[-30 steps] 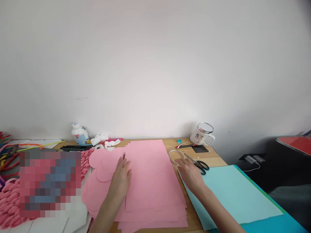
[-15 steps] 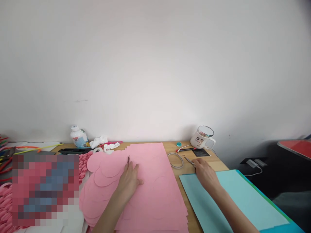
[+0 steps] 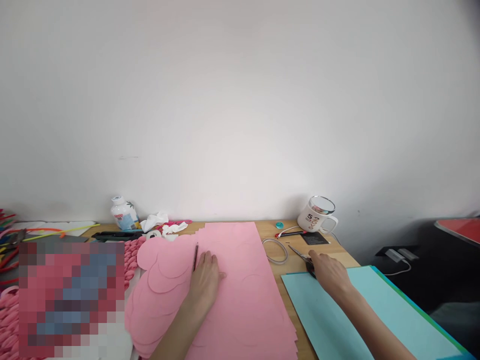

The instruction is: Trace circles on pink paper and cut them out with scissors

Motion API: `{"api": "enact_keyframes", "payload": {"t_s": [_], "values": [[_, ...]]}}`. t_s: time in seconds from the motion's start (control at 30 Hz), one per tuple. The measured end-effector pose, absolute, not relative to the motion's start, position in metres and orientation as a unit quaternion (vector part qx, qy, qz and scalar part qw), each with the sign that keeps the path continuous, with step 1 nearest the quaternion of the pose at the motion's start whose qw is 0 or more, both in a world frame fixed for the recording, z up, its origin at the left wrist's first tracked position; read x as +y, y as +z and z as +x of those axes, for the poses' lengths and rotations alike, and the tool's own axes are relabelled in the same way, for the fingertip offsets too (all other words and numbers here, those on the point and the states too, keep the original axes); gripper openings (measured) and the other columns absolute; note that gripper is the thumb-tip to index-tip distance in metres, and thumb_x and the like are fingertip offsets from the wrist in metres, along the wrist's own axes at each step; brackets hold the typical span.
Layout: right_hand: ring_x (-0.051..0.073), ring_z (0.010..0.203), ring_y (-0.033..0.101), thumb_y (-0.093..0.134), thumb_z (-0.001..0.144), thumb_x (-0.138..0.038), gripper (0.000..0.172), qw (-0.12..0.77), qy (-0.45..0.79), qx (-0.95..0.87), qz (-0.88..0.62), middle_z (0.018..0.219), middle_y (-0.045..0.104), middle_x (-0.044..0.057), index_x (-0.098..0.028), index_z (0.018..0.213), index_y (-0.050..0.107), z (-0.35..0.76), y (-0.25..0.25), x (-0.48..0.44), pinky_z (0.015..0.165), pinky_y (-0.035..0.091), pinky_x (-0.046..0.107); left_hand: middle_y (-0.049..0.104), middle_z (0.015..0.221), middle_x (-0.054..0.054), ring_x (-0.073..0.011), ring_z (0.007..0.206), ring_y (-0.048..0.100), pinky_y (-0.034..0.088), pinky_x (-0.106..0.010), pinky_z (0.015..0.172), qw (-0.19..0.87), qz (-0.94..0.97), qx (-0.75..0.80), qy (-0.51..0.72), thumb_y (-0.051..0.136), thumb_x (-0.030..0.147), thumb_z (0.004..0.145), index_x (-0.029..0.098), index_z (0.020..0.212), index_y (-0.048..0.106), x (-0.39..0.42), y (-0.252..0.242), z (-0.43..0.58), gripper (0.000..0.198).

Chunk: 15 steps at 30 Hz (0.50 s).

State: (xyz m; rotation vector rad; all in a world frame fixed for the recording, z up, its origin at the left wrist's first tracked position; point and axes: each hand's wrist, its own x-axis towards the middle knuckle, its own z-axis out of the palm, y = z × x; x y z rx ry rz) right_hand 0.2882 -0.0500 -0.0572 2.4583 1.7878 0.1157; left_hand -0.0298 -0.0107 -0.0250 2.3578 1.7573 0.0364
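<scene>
My left hand lies flat on a stack of pink paper sheets, fingers stretched out close together. A dark pencil rests on the paper just left of its fingers. Rounded pink paper cut-outs overlap to the left, and faint curved outlines show on the top sheet. On the right, my right hand has its fingers curled at the dark handles of a pair of scissors. The blades point up and left over the wood, and part of the grip is hidden. Light-blue sheets lie under that forearm.
A white mug, a dark card, a ring-shaped roll and a teal disc are at the back right. Back left are a white bottle and crumpled tissues. Pink braided material is far left.
My right hand has shifted slightly right, showing more of the scissors' dark handles. My left hand has moved a little off the pencil, its thumb closer in. The view has shifted slightly.
</scene>
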Motion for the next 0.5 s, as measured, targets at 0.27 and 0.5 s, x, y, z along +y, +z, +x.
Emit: {"api": "enact_keyframes", "payload": {"t_s": [0.27,0.5], "values": [[0.021,0.087,0.064,0.049,0.082,-0.018,0.035,-0.174,-0.008,0.589,0.789,0.095,0.067,0.009,-0.016,0.117,0.05,0.271,-0.054,-0.051,0.069,0.043,0.024,0.039,0.136,-0.022,-0.0363,0.13,0.028,0.026,-0.043,0.102,0.127,0.773,0.622,0.022,0.054,0.029,0.078,0.006,0.123,0.048,-0.01,-0.037,-0.029,0.051],[0.027,0.079,0.065,0.05,0.082,-0.021,0.031,-0.114,0.028,0.556,0.823,0.087,0.068,0.012,-0.015,0.113,0.054,0.231,-0.062,-0.019,0.061,0.041,0.029,0.03,0.141,-0.027,-0.0374,0.132,0.025,0.025,-0.04,0.102,0.156,0.746,0.647,0.027,0.056,0.029,0.077,0.004,0.129,0.041,-0.014,-0.031,-0.031,0.06]]}}
